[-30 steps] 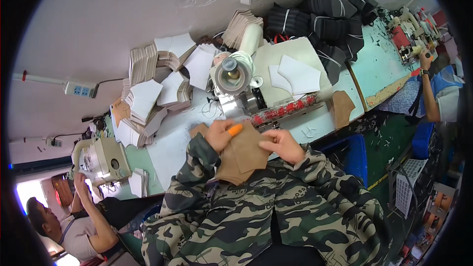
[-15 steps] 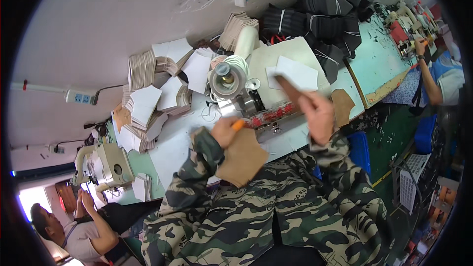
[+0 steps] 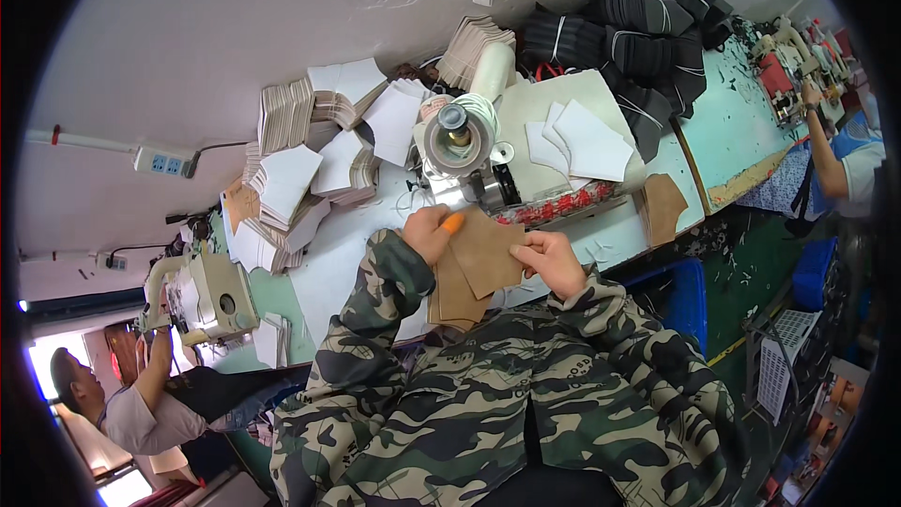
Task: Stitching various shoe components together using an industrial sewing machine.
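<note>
Between my two hands is a brown shaped leather-like piece [image 3: 486, 258], lying over other brown pieces [image 3: 456, 302] near the front table edge. My right hand [image 3: 554, 265] pinches its right edge between thumb and fingers. At its upper left corner, my left hand [image 3: 428, 235] is closed on it, with an orange finger cover [image 3: 454, 222] on one finger. Just beyond stands a machine with a round metal post [image 3: 455, 122] and a red-speckled front edge [image 3: 563, 204]. On the machine's cream board [image 3: 544, 94] lie several white cut pieces [image 3: 591, 143].
Stacks of white-topped pieces [image 3: 291, 183] crowd the table's left. Black tied bundles [image 3: 648, 52] sit at the back right. More brown pieces [image 3: 663, 208] lie by the right table edge, above a blue bin [image 3: 690, 305]. Co-workers sit at machines on both sides.
My right hand has come left and down from beside the board, bringing a brown piece over those under my left hand. Another white piece now shows on the board.
</note>
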Demonstrator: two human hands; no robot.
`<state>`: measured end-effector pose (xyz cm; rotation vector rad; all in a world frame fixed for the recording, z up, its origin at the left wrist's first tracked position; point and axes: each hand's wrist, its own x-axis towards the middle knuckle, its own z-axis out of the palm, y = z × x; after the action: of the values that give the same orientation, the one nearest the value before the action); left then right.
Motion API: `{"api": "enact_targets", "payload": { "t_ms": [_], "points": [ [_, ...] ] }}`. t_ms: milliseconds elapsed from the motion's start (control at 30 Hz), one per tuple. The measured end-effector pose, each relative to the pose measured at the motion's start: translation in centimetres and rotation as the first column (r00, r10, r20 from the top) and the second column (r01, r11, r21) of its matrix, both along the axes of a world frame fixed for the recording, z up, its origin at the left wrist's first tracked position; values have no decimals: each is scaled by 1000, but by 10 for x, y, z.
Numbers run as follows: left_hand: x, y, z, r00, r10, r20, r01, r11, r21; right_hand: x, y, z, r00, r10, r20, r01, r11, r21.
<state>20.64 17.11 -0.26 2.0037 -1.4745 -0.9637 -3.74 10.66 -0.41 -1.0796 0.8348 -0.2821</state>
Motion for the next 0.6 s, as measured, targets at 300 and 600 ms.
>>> {"api": "enact_targets", "payload": {
  "t_ms": [300,600],
  "points": [
    [-11,10,-22,890,-45,-453,105,989,109,-28,-65,65,907,-417,67,176,228,-958],
    [-18,23,4,817,19,-576,-14,1000,13,-14,-9,13,995,97,-26,-100,955,-280]
  ]
}}
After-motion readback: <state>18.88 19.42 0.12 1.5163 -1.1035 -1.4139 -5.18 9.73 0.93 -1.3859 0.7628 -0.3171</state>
